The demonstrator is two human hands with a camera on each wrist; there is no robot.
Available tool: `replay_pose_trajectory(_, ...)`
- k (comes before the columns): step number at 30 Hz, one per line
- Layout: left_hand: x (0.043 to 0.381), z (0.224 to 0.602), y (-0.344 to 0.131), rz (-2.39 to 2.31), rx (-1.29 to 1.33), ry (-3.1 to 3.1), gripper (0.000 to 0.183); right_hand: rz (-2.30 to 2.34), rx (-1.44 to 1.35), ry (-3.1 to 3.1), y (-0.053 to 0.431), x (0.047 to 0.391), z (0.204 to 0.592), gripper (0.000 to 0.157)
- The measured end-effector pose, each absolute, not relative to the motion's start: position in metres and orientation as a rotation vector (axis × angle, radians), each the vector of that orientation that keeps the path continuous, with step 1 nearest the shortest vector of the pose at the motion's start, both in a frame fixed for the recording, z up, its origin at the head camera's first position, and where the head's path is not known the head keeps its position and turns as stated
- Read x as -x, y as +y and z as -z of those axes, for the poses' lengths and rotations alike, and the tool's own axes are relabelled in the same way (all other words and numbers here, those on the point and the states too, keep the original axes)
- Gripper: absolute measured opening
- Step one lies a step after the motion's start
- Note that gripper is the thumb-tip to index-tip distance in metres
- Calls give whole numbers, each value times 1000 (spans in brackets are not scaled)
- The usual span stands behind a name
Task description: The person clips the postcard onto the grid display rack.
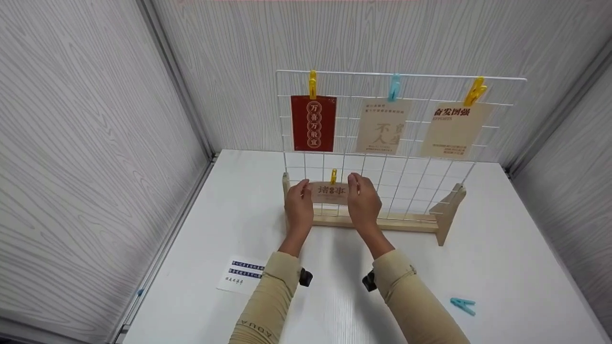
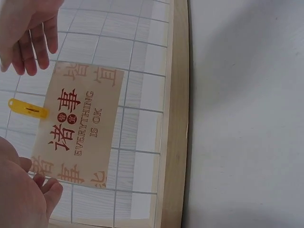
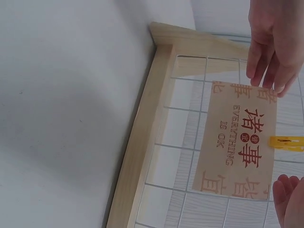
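A beige card printed "EVERYTHING IS OK" hangs low on the white wire grid, under a yellow clip at its top edge. My left hand is at the card's left edge; in both wrist views its fingertips touch or nearly touch that edge. Beside the right edge is my right hand. Its fingers look loosely straight and stand a little apart from the card in the left wrist view.
Above hang a red card and two beige cards, held by clips. Wooden feet support the grid. On the white table lie a blue-and-white card, left, and a blue clip, right.
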State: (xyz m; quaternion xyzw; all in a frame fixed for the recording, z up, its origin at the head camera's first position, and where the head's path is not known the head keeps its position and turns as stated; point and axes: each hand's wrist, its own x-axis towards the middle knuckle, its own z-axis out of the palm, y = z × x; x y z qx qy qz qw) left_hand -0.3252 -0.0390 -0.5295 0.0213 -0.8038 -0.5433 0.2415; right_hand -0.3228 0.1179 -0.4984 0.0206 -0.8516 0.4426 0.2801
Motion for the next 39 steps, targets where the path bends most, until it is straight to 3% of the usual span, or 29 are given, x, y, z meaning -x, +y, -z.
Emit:
replay_pose_trajectory(17,306,528,-50,1598,-19,-2240,38,-1258,-136,-2291,146,292,492,43)
replay_pose_trajectory(31,267,524,-92,1627,151,-2288,46,-1325,-101,-2373,216,236,498,57)
replay_pose_trajectory(39,249,542,-120,1573,133,-2377,38,-1273,-42,-2482,261,206,516,51)
